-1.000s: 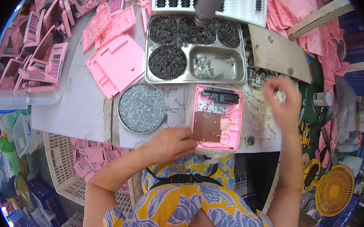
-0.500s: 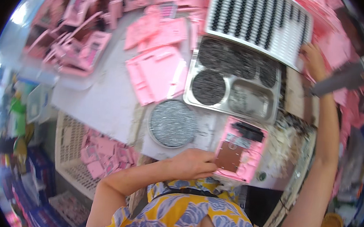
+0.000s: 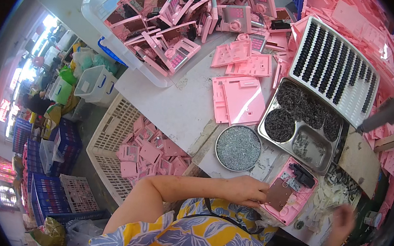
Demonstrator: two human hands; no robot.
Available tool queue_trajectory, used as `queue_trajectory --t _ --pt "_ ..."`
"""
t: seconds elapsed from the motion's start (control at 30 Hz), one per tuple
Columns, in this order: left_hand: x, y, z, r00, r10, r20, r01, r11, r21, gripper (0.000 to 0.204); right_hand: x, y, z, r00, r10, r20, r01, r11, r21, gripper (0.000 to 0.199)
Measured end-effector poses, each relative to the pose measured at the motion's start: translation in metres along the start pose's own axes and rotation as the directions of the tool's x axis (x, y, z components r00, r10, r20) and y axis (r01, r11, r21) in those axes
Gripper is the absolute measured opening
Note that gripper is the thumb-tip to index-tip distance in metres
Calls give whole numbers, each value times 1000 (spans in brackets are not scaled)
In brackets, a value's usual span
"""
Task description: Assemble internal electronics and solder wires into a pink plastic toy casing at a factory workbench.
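Near the worktop's (image 3: 170, 106) front edge, the left hand (image 3: 245, 190) stays pressed flat on the pink housing (image 3: 289, 196), fingers curled over its brown circuit board (image 3: 279, 194), steadying rather than gripping it. A moment ago the right hand (image 3: 342, 220) was up by the black-studded white tray (image 3: 335, 69); now it is back low beside the housing, blurred, so I cannot tell its grasp. Just behind sits the round dish of screws (image 3: 238, 147).

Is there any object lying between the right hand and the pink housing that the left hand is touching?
Nothing large. Between the blurred right hand and the pink housing lie only loose small white parts on the bench; the left hand rests on the housing's edge.
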State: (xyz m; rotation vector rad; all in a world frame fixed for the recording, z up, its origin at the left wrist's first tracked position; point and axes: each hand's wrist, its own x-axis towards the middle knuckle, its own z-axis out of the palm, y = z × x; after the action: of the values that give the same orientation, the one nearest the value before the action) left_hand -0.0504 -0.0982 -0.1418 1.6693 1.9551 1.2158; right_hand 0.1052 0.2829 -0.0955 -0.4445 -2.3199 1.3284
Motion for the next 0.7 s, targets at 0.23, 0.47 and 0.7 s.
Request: queue_trajectory --t 0.23,0.47,0.7 --pt "8 -1 2 999 -25 22 23 994 104 19 -56 -61 104 954 -121 273 194 946 -258 9" --pt "19 5 -1 996 -84 27 83 996 8 20 -50 -59 97 926 -153 346 278 894 -350 12" --pt "15 4 -1 995 -93 28 94 995 -35 19 -56 -62 112 885 -283 370 426 813 -396 16"
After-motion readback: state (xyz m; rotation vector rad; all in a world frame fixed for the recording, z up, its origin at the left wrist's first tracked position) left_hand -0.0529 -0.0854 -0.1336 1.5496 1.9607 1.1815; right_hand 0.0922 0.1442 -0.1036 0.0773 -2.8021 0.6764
